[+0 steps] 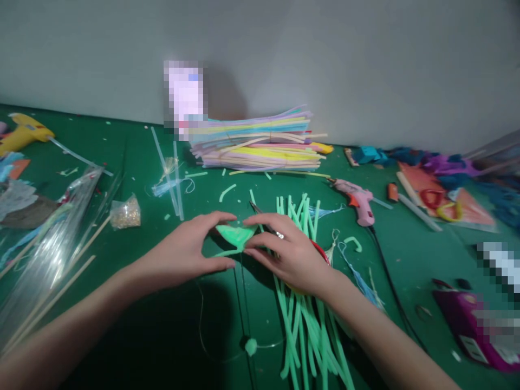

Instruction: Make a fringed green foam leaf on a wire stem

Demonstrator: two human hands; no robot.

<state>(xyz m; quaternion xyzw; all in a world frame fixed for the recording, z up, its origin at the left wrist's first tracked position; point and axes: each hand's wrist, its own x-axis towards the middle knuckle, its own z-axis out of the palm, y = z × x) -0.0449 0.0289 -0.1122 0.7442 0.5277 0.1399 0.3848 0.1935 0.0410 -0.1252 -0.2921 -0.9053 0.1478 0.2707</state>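
Note:
A small fan-shaped piece of bright green pipe cleaner [236,236] is held up between my two hands, with a short strand sticking out to its left. My left hand [184,244] curves around its left side, fingertips at the upper edge and thumb lower down. My right hand [290,249] pinches its right side. Scissors [279,234] with red and yellow handles show between and behind my right fingers; whether they are gripped or only lie beneath is unclear. A bundle of green pipe cleaners [303,330] lies under my right wrist.
A small green pompom [251,346] with thin clear line is below my hands. Rubber-banded pastel pipe cleaners [260,143] lie at the wall. A pink glue gun [357,200] with cord is right, a yellow one [26,132] far left. A beads bag [125,212] sits left.

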